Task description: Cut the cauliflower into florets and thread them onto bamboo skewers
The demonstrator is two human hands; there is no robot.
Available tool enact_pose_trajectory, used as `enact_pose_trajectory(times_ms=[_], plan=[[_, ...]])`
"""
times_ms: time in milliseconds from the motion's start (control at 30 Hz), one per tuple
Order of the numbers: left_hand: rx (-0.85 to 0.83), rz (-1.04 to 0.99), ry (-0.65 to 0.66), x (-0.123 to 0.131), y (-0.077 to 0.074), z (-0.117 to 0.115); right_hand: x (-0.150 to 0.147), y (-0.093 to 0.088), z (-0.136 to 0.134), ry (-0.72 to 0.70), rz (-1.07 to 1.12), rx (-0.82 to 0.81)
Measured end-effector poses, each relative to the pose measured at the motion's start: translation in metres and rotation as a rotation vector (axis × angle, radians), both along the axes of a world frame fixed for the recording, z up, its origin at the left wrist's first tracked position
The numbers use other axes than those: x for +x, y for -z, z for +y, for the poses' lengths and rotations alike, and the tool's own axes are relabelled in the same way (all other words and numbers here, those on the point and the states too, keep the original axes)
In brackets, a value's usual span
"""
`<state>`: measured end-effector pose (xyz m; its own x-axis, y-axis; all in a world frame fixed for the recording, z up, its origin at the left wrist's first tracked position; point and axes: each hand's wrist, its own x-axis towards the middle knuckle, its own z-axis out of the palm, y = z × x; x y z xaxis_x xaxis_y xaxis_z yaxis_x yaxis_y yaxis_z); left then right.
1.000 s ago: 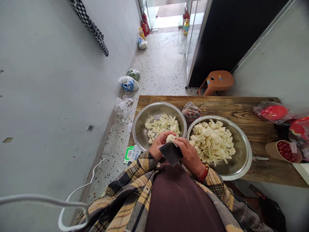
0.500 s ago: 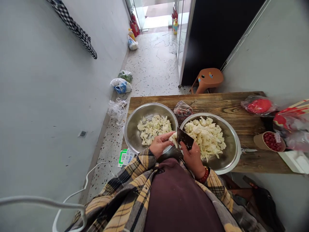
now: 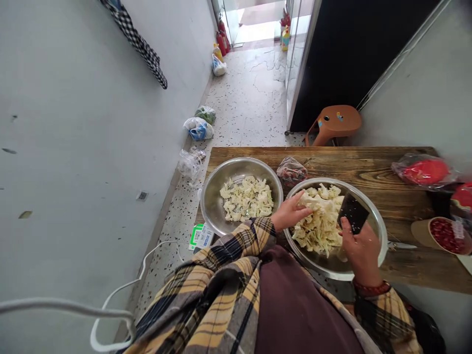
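My left hand (image 3: pixel 292 212) is over the near-left rim of the right metal bowl (image 3: pixel 379 231). Its thumb and fingers are apart, close to a large pale piece of cauliflower (image 3: pixel 319 204) on top of the pile; whether they touch it is unclear. My right hand (image 3: pixel 363 248) grips a dark, wide-bladed cleaver (image 3: pixel 353 212) above that bowl's right side, blade tilted up with small white crumbs on it. The handle is hidden in my fist. To the left, a second metal bowl (image 3: pixel 211 196) holds cut cauliflower florets (image 3: pixel 247 199).
On the wooden table (image 3: pixel 368 162) lie a crumpled bag (image 3: pixel 292 170), a knife (image 3: pixel 401 245), a cup of red items (image 3: pixel 446 235) and a red wrapped bundle (image 3: pixel 426 172). An orange stool (image 3: pixel 339 120) stands beyond. Plastic bags (image 3: pixel 199 129) line the left wall.
Both hands have moved right, from between the bowls to over the right bowl. The cauliflower piece is gone from my left fingers, which have opened. The cleaver has moved away from my left hand.
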<state>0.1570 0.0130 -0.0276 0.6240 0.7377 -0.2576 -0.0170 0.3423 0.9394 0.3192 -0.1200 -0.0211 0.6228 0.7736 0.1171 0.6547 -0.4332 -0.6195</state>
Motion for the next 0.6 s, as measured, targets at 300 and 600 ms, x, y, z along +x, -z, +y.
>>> enact_pose_trajectory(times_ms=[300, 600], plan=[[0.067, 0.576, -0.362, -0.160, 0.039, 0.074, -0.056, -0.019, 0.020, 0.224, 0.749, -0.005], [0.250, 1.023, -0.116, -0.245, 0.097, 0.064, -0.120, 0.004, 0.042, 0.095, 1.197, -0.007]])
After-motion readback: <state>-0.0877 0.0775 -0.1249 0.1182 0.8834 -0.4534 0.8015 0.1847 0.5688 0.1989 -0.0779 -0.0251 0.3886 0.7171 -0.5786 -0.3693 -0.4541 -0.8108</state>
